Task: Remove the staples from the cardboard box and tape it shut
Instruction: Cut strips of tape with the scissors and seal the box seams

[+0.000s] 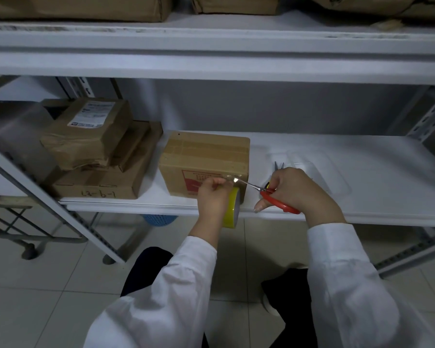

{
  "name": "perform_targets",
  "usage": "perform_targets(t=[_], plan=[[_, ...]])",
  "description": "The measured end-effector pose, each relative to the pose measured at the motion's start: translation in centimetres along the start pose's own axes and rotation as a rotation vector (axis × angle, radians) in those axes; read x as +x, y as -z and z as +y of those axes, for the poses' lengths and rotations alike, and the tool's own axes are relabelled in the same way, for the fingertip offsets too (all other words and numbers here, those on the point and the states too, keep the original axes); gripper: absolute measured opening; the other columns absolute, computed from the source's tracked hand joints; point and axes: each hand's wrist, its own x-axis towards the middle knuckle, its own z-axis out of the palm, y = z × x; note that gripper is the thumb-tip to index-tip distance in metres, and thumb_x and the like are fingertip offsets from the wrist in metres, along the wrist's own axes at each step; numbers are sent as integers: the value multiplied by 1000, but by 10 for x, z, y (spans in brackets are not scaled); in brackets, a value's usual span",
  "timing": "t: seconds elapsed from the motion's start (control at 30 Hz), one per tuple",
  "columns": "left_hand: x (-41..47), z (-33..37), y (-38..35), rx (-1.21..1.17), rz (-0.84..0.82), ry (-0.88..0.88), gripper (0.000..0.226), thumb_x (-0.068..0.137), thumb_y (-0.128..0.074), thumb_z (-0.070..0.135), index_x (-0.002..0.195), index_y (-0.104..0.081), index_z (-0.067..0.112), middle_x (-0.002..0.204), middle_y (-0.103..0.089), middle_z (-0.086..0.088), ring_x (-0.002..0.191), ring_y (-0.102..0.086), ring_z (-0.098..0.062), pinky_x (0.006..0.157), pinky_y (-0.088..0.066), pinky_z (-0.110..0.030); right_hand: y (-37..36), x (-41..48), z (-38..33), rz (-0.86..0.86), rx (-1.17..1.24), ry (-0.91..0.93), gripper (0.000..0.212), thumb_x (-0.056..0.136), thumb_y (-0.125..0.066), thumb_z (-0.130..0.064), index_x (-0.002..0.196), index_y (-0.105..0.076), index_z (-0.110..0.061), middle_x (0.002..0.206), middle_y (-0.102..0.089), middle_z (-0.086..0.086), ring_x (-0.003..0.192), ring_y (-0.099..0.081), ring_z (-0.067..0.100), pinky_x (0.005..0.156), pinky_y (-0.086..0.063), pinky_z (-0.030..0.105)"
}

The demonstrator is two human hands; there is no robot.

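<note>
While the cardboard box [206, 156] sits just behind, left hand [212, 197] grips tape roll [232, 209], right hand [296, 189] grips scissors [278, 200].

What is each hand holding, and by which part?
Right hand grips the scissors by their red handles. Left hand pinches the tape strip above the yellow roll; any grip on the roll is hidden.

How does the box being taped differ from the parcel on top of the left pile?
The middle box stands alone, flat on the shelf; the top parcel lies tilted on other boxes. The middle box has red print on its front; the top parcel carries a white label. The middle box looks crisp, the top parcel crumpled. Both are brown.
</note>
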Motion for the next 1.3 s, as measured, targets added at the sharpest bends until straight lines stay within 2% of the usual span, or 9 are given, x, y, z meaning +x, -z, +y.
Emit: perform_targets(t=[0.1, 0.23, 0.33, 0.47, 0.6, 0.7, 0.87, 1.1, 1.3], plan=[[0, -1, 0, 14, -2, -4, 17, 86, -64, 21, 72, -54, 24, 90, -60, -1, 90, -56, -22, 89, -45, -34, 1, -1, -1, -2, 29, 10, 57, 50, -84, -56, 85, -71, -13, 78, -66, 5, 68, -59, 18, 66, -48, 26], [1, 1, 0, 17, -7, -17, 13, 86, -62, 19, 75, -55, 22, 91, -61, -2, 93, -57, -23, 91, -44, -34, 2, -3, 5, -32, 0, 9, 54, 52, -83, -58, 86, -69, -17, 84, -65, 3, 80, -59, 20, 70, -43, 27], [1, 1, 0, 14, -9, -16, 17, 86, -63, 20, 72, -55, 24, 87, -60, 1, 94, -57, -23, 94, -45, -35, 2, -4, 10, -43, -42, -3, 53, 54, -81, -60, 86, -69, -19, 83, -64, 1, 78, -58, 18, 72, -42, 28], [1, 0, 0, -1, -9, 5, 8, 86, -63, 21, 80, -58, 20, 97, -61, -4, 97, -57, -25, 93, -45, -35, 1, -2, 12, -14, -47, -15, 56, 52, -81, -61, 83, -67, -16, 80, -63, 1, 77, -58, 19, 71, -43, 28], [2, 2, 0, 9, -9, 2, 16, 86, -63, 20, 72, -56, 23, 93, -62, -4, 95, -57, -25, 90, -45, -33, 1, 0, 12, -21, -46, -10, 54, 52, -81, -60, 81, -67, -17, 78, -62, 0, 78, -56, 19, 72, -42, 29], [4, 2, 2, 18, -11, 7, 5, 86, -63, 20, 82, -60, 17, 95, -63, -4, 96, -58, -25, 89, -45, -32, 2, 0, 14, -17, -43, -19, 56, 50, -82, -60, 81, -67, -15, 82, -64, 2, 81, -58, 18, 74, -45, 29], [4, 1, 1, 11, -18, 30, 11, 85, -65, 23, 92, -61, 15, 98, -61, -3, 94, -54, -22, 83, -39, -29, 2, 3, 10, -25, -45, 5, 51, 52, -81, -60, 80, -69, -19, 73, -61, -3, 72, -55, 13, 69, -41, 27], [4, 2, 2, 14, -22, 33, 8, 86, -62, 22, 90, -61, 16, 94, -59, -2, 92, -53, -23, 83, -39, -29, 3, 4, 7, -9, -117, 15, 52, 54, -80, -61, 83, -60, -22, 82, -57, -3, 83, -55, 18, 79, -46, 31], [6, 0, 2, 12, -8, 22, 11, 84, -64, 20, 93, -63, 13, 98, -63, -5, 96, -58, -26, 90, -45, -32, 2, 3, 5, -3, -104, 17, 56, 53, -81, -59, 89, -67, -19, 85, -59, -1, 85, -56, 18, 76, -44, 28]])
